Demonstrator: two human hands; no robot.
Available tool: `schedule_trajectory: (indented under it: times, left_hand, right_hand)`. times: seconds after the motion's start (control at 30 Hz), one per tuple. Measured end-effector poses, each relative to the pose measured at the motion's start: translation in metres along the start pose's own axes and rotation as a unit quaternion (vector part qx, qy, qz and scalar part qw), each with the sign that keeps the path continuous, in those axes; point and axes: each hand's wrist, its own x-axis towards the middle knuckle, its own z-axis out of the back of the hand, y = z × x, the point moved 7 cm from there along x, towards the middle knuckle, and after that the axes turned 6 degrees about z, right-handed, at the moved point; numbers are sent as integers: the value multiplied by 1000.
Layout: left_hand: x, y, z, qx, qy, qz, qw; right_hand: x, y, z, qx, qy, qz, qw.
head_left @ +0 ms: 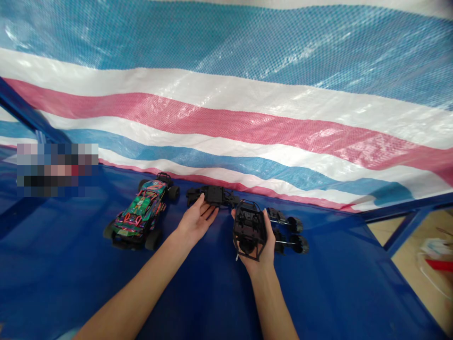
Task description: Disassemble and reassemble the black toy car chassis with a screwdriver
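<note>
My right hand grips a black toy-car frame with cage-like bars, its fingers wrapped around the sides. My left hand is spread, palm partly up, just in front of a flat black chassis part. The thumb overlaps that part in view; whether it touches I cannot tell. Beyond the right hand, black axles with wheels and silvery shafts lie on the blue table, partly hidden by the hand. Left of my hands stands a toy car with a colourful green and pink shell and black wheels.
A striped blue, white and red plastic sheet hangs along the table's back edge. A blue metal post stands at the right. Beyond the table's right edge, a red item and a white cable show. A pixelated patch covers the far left.
</note>
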Motion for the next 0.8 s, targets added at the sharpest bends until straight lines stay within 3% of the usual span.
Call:
schedule_trajectory:
  times: [0.47, 0.57, 0.7, 0.8]
  left_hand:
    - [0, -16, -6, 21, 6, -11, 1000]
    - [-13, -16, -1, 21, -8, -22, 1000]
    - [-41, -8, 19, 13, -36, -43, 998]
    - [-65, -6, 28, 17, 4, -86, 996]
  right_hand:
    - [3, -2, 2, -8, 19, -4, 1000]
    - [3, -3, 1, -11, 24, -9, 1000]
    - [4, -4, 2, -18, 33, -9, 999]
    - [4, -6, 2, -28, 43, 0, 999]
